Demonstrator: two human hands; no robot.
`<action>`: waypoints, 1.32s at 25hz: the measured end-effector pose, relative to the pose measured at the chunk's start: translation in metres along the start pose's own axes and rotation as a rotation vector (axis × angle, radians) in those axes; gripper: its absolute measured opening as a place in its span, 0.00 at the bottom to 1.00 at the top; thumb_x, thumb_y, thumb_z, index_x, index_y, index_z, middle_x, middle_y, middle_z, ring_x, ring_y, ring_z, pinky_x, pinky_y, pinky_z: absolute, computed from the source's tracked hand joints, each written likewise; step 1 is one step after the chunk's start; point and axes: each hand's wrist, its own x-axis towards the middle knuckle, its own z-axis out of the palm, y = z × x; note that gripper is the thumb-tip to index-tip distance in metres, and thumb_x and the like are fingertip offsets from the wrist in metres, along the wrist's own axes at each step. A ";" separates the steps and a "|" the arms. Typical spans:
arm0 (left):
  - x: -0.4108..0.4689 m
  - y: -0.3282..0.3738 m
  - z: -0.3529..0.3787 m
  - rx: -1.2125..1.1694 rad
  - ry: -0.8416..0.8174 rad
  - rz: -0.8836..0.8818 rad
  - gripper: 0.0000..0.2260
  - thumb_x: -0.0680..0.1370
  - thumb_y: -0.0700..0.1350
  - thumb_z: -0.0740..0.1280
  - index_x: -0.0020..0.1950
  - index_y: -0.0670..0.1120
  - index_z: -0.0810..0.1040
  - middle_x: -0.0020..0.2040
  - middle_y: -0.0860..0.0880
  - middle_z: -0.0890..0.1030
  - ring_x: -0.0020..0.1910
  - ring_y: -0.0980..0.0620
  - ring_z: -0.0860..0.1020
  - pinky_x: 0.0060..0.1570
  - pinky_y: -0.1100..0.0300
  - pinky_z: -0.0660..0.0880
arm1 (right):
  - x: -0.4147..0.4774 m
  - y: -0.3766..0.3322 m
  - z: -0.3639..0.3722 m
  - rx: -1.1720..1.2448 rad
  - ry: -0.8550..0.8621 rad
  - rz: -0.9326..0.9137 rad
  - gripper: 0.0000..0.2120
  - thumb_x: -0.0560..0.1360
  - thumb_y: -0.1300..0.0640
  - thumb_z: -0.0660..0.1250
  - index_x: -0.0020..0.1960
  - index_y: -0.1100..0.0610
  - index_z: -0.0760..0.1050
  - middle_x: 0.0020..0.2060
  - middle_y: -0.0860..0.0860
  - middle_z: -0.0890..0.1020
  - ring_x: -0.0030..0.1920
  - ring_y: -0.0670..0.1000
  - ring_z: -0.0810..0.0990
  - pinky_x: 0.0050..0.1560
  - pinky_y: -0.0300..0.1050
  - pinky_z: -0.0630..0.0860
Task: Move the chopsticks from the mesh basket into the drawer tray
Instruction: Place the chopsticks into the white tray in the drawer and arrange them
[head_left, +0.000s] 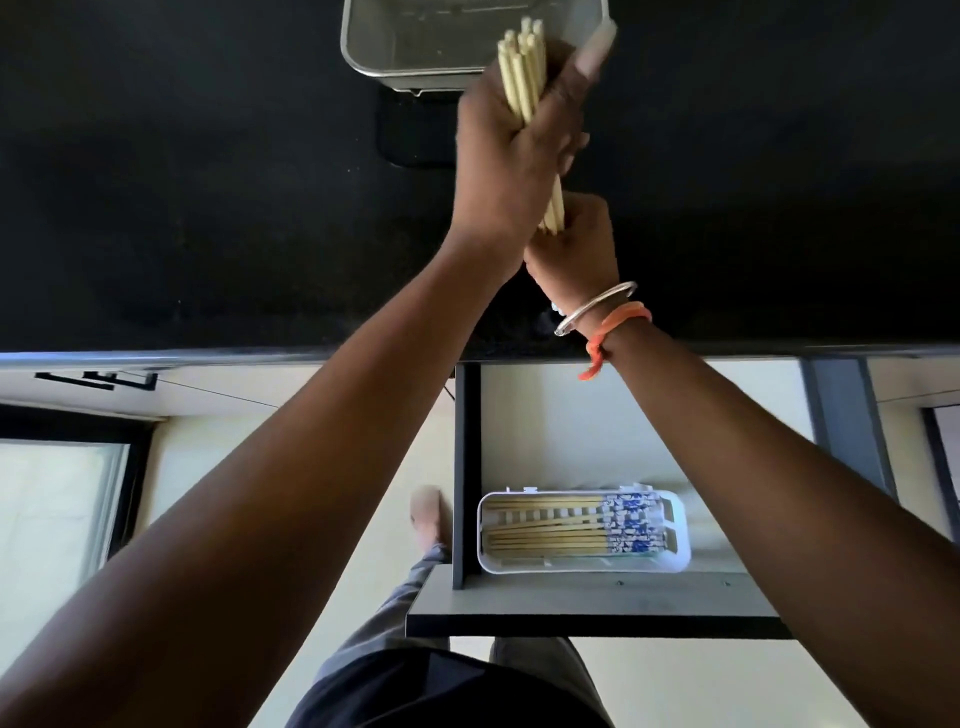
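Chopsticks (522, 78), a pale bundle, stand above the black counter (208, 208) just in front of the mesh basket (415, 47), with my left hand (511, 156) wrapped tight around their middle. My right hand (574, 239) is closed around their lower ends. Below, the open drawer (571, 441) holds a white tray (675, 556) with more chopsticks lying flat.

place: home kitchen | evidence: black countertop (208, 208), open drawer (571, 597), chopstick tray (675, 561), mesh basket (363, 52)
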 end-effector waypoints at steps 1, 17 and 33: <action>-0.002 0.000 -0.007 -0.064 0.030 -0.024 0.07 0.83 0.36 0.67 0.45 0.38 0.74 0.30 0.47 0.71 0.27 0.50 0.71 0.33 0.52 0.75 | -0.004 -0.002 -0.005 -0.080 -0.039 -0.020 0.22 0.70 0.53 0.69 0.23 0.49 0.62 0.20 0.46 0.65 0.25 0.47 0.62 0.27 0.45 0.57; -0.282 -0.165 -0.040 1.018 -1.247 -0.385 0.23 0.85 0.48 0.64 0.78 0.42 0.67 0.71 0.40 0.77 0.67 0.40 0.78 0.63 0.52 0.70 | -0.218 0.151 -0.073 -1.228 -1.034 0.177 0.13 0.67 0.48 0.67 0.48 0.53 0.80 0.45 0.56 0.86 0.46 0.60 0.85 0.44 0.49 0.81; -0.279 -0.177 -0.035 1.373 -1.214 -0.252 0.14 0.82 0.39 0.64 0.68 0.43 0.73 0.64 0.45 0.79 0.63 0.43 0.80 0.60 0.50 0.75 | -0.225 0.168 -0.115 -1.199 -0.881 0.115 0.09 0.74 0.53 0.68 0.52 0.55 0.80 0.50 0.54 0.84 0.54 0.58 0.82 0.51 0.49 0.78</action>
